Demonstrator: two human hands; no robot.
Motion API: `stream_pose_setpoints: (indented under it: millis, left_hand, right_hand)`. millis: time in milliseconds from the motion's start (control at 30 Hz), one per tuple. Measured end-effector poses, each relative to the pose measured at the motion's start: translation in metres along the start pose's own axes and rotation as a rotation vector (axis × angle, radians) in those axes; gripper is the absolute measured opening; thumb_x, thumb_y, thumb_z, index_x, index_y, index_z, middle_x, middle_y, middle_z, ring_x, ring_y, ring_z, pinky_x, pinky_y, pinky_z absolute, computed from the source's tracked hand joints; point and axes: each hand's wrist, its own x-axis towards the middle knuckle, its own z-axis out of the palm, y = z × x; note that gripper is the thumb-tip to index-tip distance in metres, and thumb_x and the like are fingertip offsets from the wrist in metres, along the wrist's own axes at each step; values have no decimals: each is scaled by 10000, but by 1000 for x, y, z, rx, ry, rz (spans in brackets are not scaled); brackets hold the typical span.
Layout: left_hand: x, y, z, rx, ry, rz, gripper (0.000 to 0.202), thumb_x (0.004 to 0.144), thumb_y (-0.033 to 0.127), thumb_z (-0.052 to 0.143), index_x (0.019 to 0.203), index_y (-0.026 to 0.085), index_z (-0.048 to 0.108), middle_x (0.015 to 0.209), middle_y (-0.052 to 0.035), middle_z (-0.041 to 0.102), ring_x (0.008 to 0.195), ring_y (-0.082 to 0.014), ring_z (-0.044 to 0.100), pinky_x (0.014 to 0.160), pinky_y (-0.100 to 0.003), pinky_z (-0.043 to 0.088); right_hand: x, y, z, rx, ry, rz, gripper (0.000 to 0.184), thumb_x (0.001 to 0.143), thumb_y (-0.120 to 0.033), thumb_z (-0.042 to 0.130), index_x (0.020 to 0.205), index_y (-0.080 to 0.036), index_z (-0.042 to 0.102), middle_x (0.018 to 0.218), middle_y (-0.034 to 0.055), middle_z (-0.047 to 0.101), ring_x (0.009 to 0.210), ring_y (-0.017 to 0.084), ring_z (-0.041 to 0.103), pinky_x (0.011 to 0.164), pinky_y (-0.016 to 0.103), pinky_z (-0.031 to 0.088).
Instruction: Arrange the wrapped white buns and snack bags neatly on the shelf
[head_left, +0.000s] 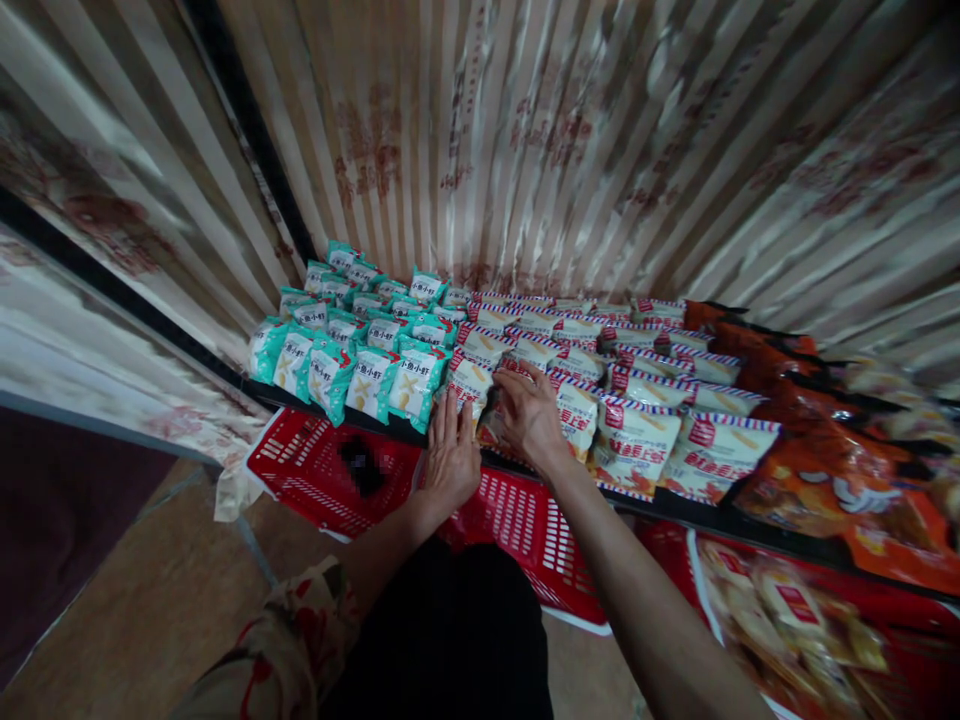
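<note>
White snack packet stands front row on the shelf, btwn the two hands (clock centred on it, 12 = away from wearer). It's prob. stood on end, print outward, so the front reads easily, w/ the packets behind it as a backstop. Left hand is approx. at 7: back of hand up, fingers straight and side by side against the packet's lower front, so that grip lies flat, not pinching, prob. to keep it from tipping fwd off the edge. Right hand at 4: wrist cocked, fingers curled in toward the packet's R side; fingertips partly hidden, so can't say if that grip is clamped on anything. Forearms come in from 7 and 5, elbows apart, likely so both hands meet at one spot. Further out: teal packets in rows at 9–10, striped-edge packets at 2–4, orange bags past those, each kind grouped, presumably for tidy display. Red baskets sit below the shelf edge, 5–8; one more w/ clear bags at 4. Pleated curtain hangs at 12.
</note>
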Motion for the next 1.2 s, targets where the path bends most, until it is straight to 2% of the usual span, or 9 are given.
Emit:
stream_pose_setpoints:
  millis: [200, 367, 433, 633, 800, 1067, 1200]
  left_hand:
    - [-5, -2, 5, 36, 27, 12, 681, 838, 145, 459, 1446, 111, 153, 1539, -165, -79, 1411, -319, -11, 1118, -524, 237]
    - [-5, 1, 7, 59, 11, -16, 699, 825, 161, 493, 1442, 102, 169, 1538, -177, -61, 1408, -327, -12, 1114, -522, 247]
    - [-4, 2, 7, 71, 2, -24, 677, 830, 167, 497, 1432, 78, 200, 1534, -197, -43, 1407, -333, -14, 1118, -512, 240]
    - [-3, 2, 5, 63, -12, -22, 652, 853, 184, 466, 1434, 76, 190, 1531, -208, -51, 1407, -332, -28, 1114, -522, 231]
    - [-3, 3, 5, 58, 3, -25, 663, 856, 191, 455, 1446, 118, 162, 1539, -179, -58, 1408, -327, -27, 1099, -542, 246]
    - [-2, 6, 5, 87, 2, -5, 620, 869, 203, 439, 1428, 76, 206, 1532, -212, 7, 1409, -324, -28, 1103, -539, 229]
    - [-2, 6, 4, 89, -8, 22, 601, 877, 195, 421, 1432, 97, 212, 1535, -202, -5, 1408, -323, -34, 1102, -548, 222]
  right_hand:
    - [8, 7, 0, 24, 12, 10, 346, 896, -226, 388, 1136, -126, 616, 1147, 133, 640, 1193, 255, 469, 1020, 471, 392]
    - [22, 10, 2, -34, 6, 52, 426, 914, -310, 364, 1253, -109, 527, 1310, 157, 531, 1271, 280, 389, 1039, 505, 352]
    - [27, 11, 4, -49, -17, 59, 444, 922, -331, 341, 1267, -112, 515, 1314, 156, 529, 1278, 290, 378, 1036, 517, 345]
    - [30, 16, 6, -48, -63, 47, 436, 932, -363, 313, 1222, -157, 565, 1242, 127, 588, 1249, 284, 416, 1023, 513, 345]
    - [30, 16, 6, -49, -65, 35, 440, 935, -361, 309, 1204, -146, 583, 1245, 141, 585, 1241, 278, 427, 1028, 505, 342]
    - [29, 23, 9, -42, -48, 23, 440, 940, -373, 301, 1156, -151, 613, 1224, 130, 603, 1229, 266, 442, 1024, 486, 362]
    - [29, 25, 9, -47, -39, 28, 463, 945, -370, 276, 1152, -131, 614, 1222, 142, 605, 1230, 265, 440, 1032, 480, 358]
